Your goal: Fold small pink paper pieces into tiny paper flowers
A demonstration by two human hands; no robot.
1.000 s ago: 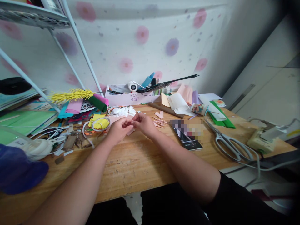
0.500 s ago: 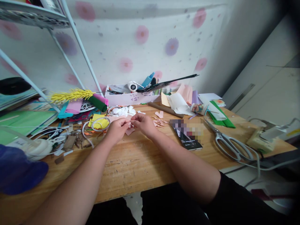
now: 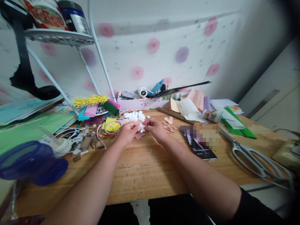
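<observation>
Over the middle of the table, my left hand (image 3: 127, 133) and my right hand (image 3: 156, 128) meet with closed fingertips. Between them they pinch a small white paper piece (image 3: 141, 127) with ruffled edges, like a little flower. Just behind lies a pile of white paper flowers (image 3: 134, 116). Below my fingers a pink paper scrap (image 3: 139, 135) rests on the wood. Right of my right hand are thin twisted pink paper strips (image 3: 170, 128) and a few flat pink pieces (image 3: 168, 120).
Scissors (image 3: 252, 157) and a phone (image 3: 199, 147) lie to the right. Left are yellow paper (image 3: 112, 126), a roll of white tape (image 3: 106, 130), a white glue bottle (image 3: 59, 145) and a blue plastic object (image 3: 35, 162). A white shelf stand (image 3: 61, 37) rises behind.
The view has swung left, so everything sits further right. The white ruffled piece now shows between my fingertips, where earlier only a tiny pale bit was visible.
</observation>
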